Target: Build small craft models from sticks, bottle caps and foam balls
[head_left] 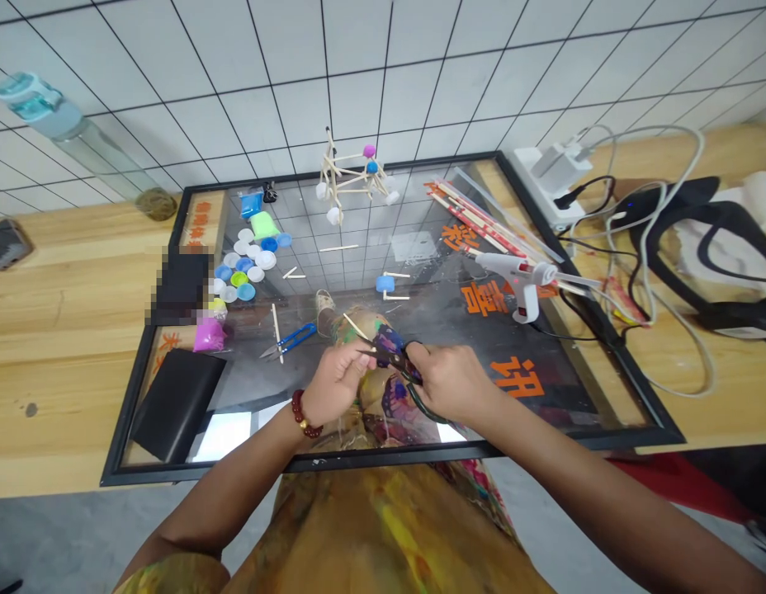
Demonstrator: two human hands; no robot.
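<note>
Near the front of the glass-topped board (371, 453), my left hand (337, 384) pinches a thin wooden stick (356, 327) that points up and away. My right hand (454, 381) is wrapped round the handles of dark scissors (392, 358), whose blades reach to the stick at my left fingertips. Beyond my hands lies a blue piece (385, 284) with short sticks beside it. Blue snips (296, 337) rest over another stick (276, 330) to the left. A stick structure with coloured balls (352, 177) stands at the back.
Coloured caps (240, 272), clay packets (208, 335) and a black case (180, 404) lie left. At right are a glue gun (519, 276), bundled sticks (475, 219), a power strip (547, 194) and loose cables (659, 239). A bottle (111, 157) stands at the back left.
</note>
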